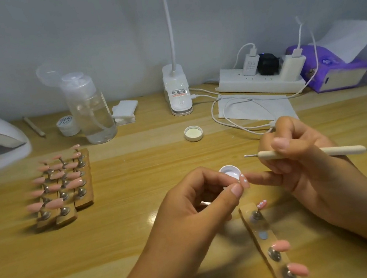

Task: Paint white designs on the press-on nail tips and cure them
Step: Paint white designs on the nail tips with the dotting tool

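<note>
Over glossy wooden table [135,169], left hand [194,205] pinching white-dotted pink nail tip [245,181]

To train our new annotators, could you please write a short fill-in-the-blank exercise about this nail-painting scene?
The right hand grips a dotting tool; the left hand pinches a nail tip bearing white ____.
The tissue pack beside the power strip is ____.
The loose cap lies with its open side facing ____.
Missing words: dots; purple; up.
</note>
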`<control>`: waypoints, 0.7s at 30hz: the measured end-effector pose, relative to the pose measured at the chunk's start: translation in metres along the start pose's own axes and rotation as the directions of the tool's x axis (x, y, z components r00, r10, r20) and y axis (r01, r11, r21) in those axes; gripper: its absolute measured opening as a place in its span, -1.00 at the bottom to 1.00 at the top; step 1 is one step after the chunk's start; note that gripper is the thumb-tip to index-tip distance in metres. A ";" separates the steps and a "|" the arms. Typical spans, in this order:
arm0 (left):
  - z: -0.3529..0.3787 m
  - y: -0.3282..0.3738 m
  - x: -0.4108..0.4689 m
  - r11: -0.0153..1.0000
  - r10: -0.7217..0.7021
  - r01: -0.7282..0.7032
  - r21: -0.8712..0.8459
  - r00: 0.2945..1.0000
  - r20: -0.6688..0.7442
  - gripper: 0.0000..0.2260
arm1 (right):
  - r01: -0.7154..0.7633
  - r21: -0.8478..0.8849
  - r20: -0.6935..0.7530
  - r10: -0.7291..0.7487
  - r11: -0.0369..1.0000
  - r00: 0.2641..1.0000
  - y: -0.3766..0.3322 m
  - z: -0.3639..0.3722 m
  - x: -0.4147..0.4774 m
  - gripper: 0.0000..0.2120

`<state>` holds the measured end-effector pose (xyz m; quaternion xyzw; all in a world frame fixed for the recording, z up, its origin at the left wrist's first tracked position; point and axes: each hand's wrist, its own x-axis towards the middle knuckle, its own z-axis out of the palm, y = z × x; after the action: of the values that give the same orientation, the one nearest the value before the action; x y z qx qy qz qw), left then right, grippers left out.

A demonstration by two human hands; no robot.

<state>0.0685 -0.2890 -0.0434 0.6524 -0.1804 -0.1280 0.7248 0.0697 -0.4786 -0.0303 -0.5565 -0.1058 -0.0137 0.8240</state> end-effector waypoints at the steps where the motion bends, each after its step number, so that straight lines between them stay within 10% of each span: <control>1: 0.000 0.000 0.000 1.000 0.000 0.000 0.005 1.000 -0.001 -0.81 | -0.007 -0.002 -0.007 0.007 1.000 1.000 0.000 0.001 0.000 -0.81; 21: 0.001 0.002 -0.001 1.000 -0.008 0.008 0.008 1.000 -0.007 -0.92 | -0.067 0.018 0.028 0.067 0.998 0.997 -0.003 0.006 -0.003 -0.81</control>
<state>0.0673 -0.2895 -0.0412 0.6566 -0.1759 -0.1277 0.7222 0.0659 -0.4747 -0.0263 -0.5520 -0.0986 0.0227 0.8277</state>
